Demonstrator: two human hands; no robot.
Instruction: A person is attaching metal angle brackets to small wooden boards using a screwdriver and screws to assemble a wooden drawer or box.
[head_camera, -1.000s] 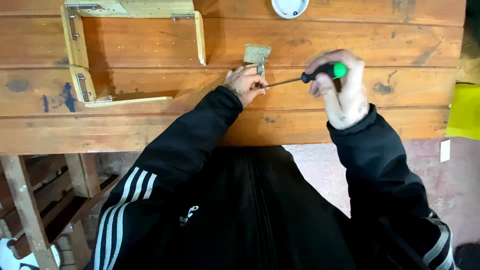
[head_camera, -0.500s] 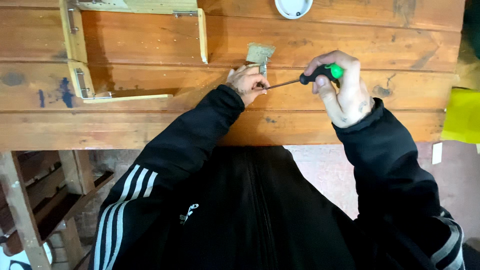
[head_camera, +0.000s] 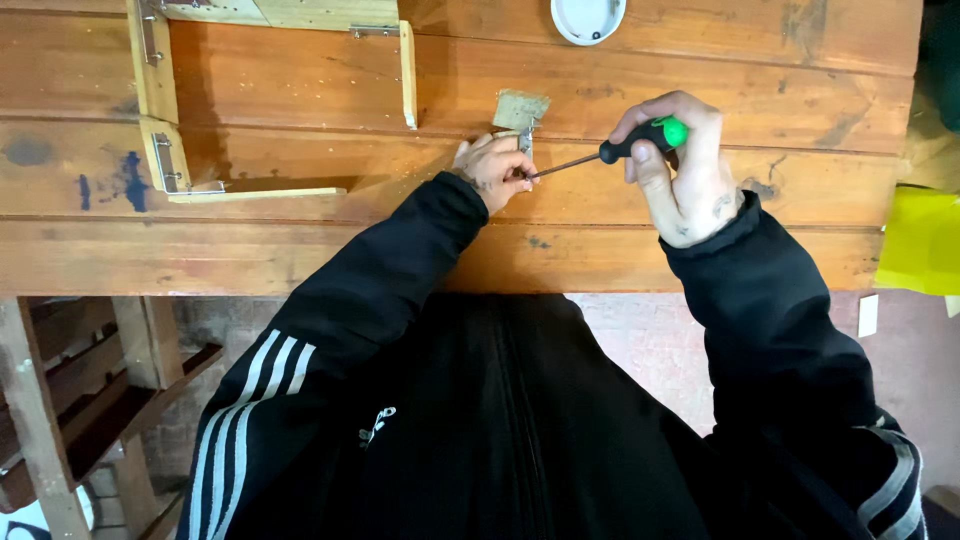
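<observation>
Hands (head_camera: 492, 165) (head_camera: 680, 165) x2, 1 screwdriver (head_camera: 630, 148), 1 wood block (head_camera: 520, 108)

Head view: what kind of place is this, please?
Probably a home woodworking bench or shed. The wooden plank table is stained, a hinged wooden frame lies on it, and the right hand holds a screwdriver beside a small wood block.

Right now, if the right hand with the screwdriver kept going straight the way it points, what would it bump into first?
The right hand aims the screwdriver leftward. Its tip already seems to meet the small metal piece pinched by the left hand, so those fingers come first. Depth is hard to judge.
</observation>
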